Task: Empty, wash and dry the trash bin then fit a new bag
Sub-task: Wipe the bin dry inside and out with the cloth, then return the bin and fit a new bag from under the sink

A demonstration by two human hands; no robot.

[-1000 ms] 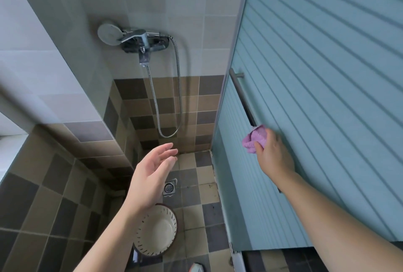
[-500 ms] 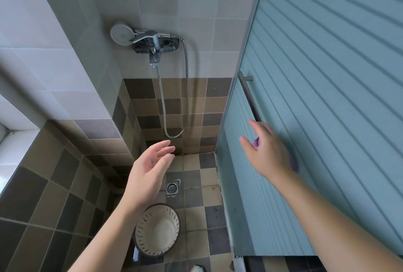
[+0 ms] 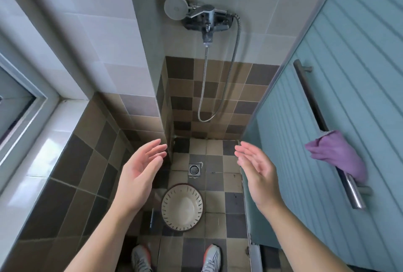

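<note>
Our left hand (image 3: 139, 175) is fully open, palm in, holding nothing; the trash bin (image 3: 182, 206) stands upright on the tiled floor (image 3: 233, 223) below and between our hands, just ahead of our shoes (image 3: 211, 256). Right hand (image 3: 259, 173) is equally spread and empty, purple cloth (image 3: 338, 156) draped on the door bar (image 3: 314, 123) to its right, well apart. Risks as we see them: floor may be slick so the bin could skid when we reach down, and the loosely hung cloth could slip off the bar.
</note>
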